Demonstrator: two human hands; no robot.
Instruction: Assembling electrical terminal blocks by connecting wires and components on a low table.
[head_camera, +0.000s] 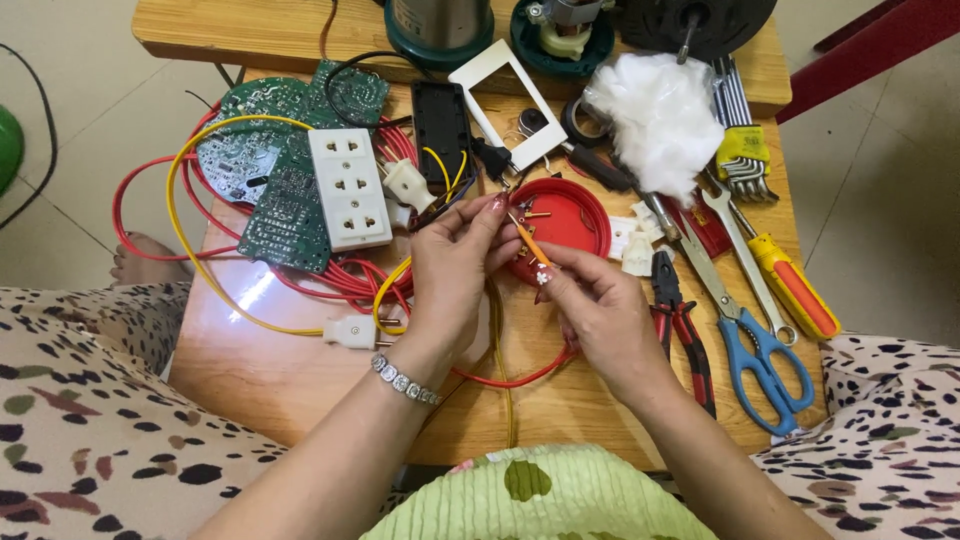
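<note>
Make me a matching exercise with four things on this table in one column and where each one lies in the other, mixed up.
Things:
1. scissors
2. white socket strip
3. white fluff
4. red lid

Places:
A. on the green circuit boards, far left
B. just beyond both hands' fingertips
C. far side, beside the hex keys
D. right edge, next to the pliers

Pairs: 1-D, 2-A, 3-C, 4-B

White 3-way socket strip (349, 187) upper left, green circuit boards (285, 215) beside, blue scissors (762, 352) lower right, white wadding (660, 115) top, hex keys (738, 135) upper right
</note>
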